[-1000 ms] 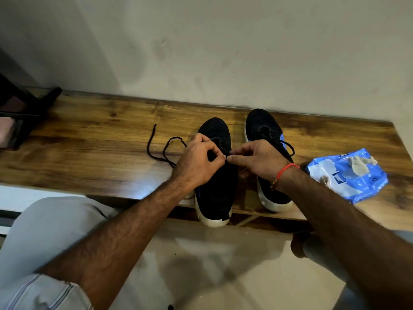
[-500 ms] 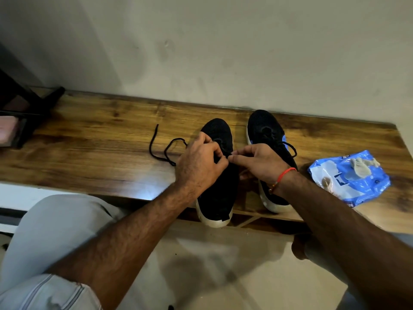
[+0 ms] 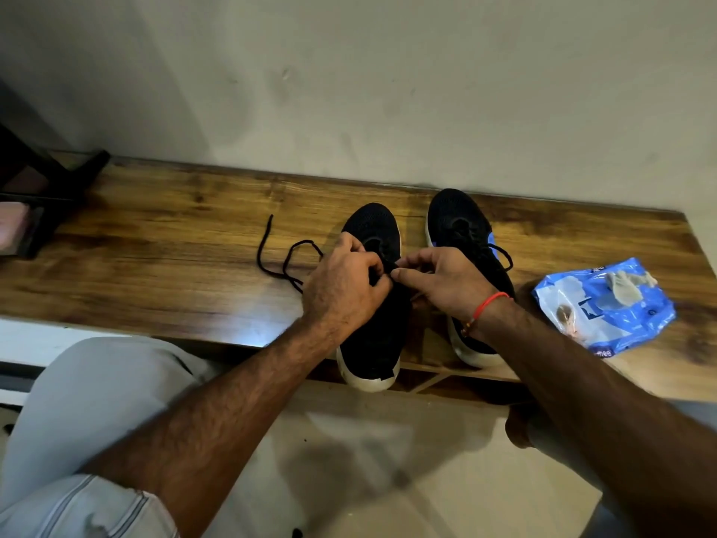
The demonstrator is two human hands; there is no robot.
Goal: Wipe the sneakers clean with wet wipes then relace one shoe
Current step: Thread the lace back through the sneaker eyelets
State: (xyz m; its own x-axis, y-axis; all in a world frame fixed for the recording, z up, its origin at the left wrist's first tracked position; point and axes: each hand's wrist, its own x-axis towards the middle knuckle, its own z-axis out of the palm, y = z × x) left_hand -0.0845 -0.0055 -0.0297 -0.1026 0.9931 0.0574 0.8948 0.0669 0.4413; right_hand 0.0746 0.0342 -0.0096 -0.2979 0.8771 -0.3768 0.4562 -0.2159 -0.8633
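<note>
Both hands keep working over the left sneaker [image 3: 374, 304] on the wooden bench [image 3: 174, 266]: the left hand [image 3: 343, 289] and right hand [image 3: 446, 281] each pinch the black lace [image 3: 279, 262] (barely moved since a second ago), so relacing continues.

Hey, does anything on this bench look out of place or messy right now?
A crumpled grey used wipe lies on the blue wet-wipes pack. The left black knit sneaker overhangs the wooden bench edge at its heel, its black lace trailing loose.
</note>
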